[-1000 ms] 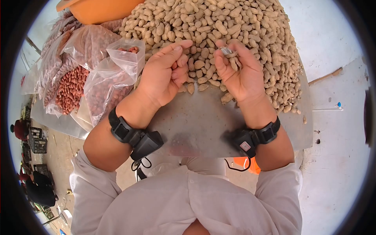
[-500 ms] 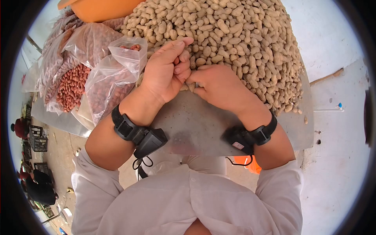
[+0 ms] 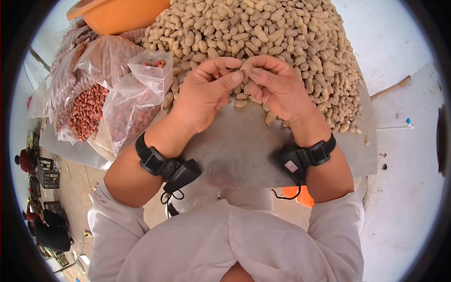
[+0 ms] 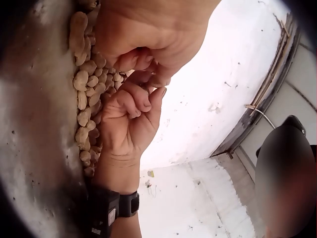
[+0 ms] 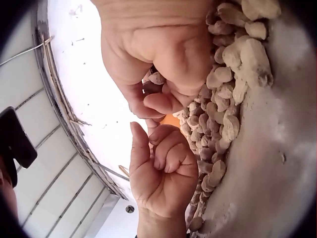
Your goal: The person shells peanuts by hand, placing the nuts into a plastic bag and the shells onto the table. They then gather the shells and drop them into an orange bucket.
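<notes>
In the head view, both hands meet at the near edge of a heap of unshelled peanuts (image 3: 324,70). One peanut (image 3: 245,70) is pinched between the fingertips of the left hand (image 3: 202,94) and the right hand (image 3: 284,91). The other fingers of both hands are curled in. Within the curl of the right hand (image 5: 158,49), the right wrist view shows a small piece of peanut (image 5: 157,78). From the left wrist view, the left hand (image 4: 148,29) touches fingertips with the right; the peanut there is mostly hidden.
Clear plastic bags (image 3: 136,98) of red peanut kernels (image 3: 88,110) lie at the left, with an orange basin (image 3: 122,16) behind them. The metal tabletop (image 3: 230,141) extends between the forearms. Black crates (image 3: 48,174) and people are at the far left.
The right hand turned over to the left hand, then rolled back with its palm up. Fingertips of both hands now meet on a peanut. The shell pieces seen earlier in the right hand are out of sight.
</notes>
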{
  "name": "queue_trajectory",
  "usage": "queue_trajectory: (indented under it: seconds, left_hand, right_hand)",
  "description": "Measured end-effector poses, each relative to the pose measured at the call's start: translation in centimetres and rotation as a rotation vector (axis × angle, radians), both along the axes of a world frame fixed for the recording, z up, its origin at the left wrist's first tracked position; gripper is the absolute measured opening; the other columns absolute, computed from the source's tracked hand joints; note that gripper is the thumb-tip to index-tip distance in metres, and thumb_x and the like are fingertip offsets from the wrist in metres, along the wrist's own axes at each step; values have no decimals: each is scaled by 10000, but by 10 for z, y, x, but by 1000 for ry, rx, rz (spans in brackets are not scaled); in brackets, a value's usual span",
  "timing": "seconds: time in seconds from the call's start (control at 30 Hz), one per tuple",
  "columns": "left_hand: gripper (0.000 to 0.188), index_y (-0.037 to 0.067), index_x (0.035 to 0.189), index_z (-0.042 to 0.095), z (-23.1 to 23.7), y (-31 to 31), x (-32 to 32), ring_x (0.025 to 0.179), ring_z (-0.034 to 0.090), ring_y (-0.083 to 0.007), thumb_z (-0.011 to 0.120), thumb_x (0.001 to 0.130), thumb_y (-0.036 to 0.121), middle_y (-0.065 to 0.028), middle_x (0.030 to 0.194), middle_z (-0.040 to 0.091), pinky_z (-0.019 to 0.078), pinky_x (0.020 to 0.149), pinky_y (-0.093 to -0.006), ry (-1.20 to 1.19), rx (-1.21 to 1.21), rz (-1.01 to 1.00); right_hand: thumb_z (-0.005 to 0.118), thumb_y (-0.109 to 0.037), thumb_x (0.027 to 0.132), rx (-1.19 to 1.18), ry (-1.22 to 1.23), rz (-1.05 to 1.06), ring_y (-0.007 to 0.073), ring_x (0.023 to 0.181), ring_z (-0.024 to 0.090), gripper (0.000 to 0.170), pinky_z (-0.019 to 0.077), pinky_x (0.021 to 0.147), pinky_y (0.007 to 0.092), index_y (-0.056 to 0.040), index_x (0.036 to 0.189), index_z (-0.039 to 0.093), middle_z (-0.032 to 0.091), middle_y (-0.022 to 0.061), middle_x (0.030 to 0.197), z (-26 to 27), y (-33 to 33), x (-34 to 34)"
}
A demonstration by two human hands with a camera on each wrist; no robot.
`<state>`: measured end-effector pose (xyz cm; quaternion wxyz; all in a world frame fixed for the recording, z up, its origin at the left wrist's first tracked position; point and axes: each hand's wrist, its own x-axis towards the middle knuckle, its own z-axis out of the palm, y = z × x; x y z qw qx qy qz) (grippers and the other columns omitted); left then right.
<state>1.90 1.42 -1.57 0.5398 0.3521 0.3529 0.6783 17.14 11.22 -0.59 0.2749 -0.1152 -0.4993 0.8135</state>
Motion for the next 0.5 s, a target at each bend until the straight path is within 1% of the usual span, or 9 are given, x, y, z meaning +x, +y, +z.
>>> queue_trajectory:
  seconds: [0.1, 0.23, 0.33, 0.43, 0.5]
  left_hand:
    - [220, 57, 1030, 647, -3, 0, -1, 521, 378, -29, 674, 842, 168, 51, 723, 535, 283, 448, -170, 108, 36, -10]
    - [253, 48, 1059, 648, 2, -4, -1, 546, 385, -14, 659, 857, 201, 40, 770, 580, 298, 460, -166, 262, 11, -80]
    - [294, 36, 1099, 635, 9, -8, -6, 607, 418, -22, 646, 868, 217, 37, 767, 585, 345, 511, -175, 353, 23, -188]
    - [240, 20, 1039, 634, 10, -9, -4, 652, 434, -42, 620, 887, 205, 38, 761, 568, 378, 575, -197, 374, 111, -164]
    - [184, 12, 982, 615, 7, -8, -2, 671, 439, -52, 592, 901, 176, 36, 759, 555, 387, 602, -208, 517, 106, -52]
  right_hand:
    - [631, -32, 838, -48, 107, 33, 100, 588, 523, 194, 412, 510, 209, -49, 1028, 594, 602, 34, 790, -3, -2, -3]
    - [639, -61, 839, 6, 110, 88, 105, 585, 504, 312, 392, 505, 221, -47, 1139, 555, 590, 36, 779, 0, -2, -2]
    - [640, -74, 837, 43, 74, 159, 99, 573, 475, 390, 371, 501, 227, -26, 1206, 524, 571, 25, 761, 5, -2, 4]
    - [650, -83, 827, 69, 19, 165, 89, 562, 457, 422, 364, 499, 226, 8, 1218, 522, 556, 11, 743, 6, -3, 4]
    - [670, -87, 811, 77, -20, 131, 80, 558, 463, 422, 374, 498, 217, 29, 1196, 542, 558, 3, 726, 5, -5, 2]
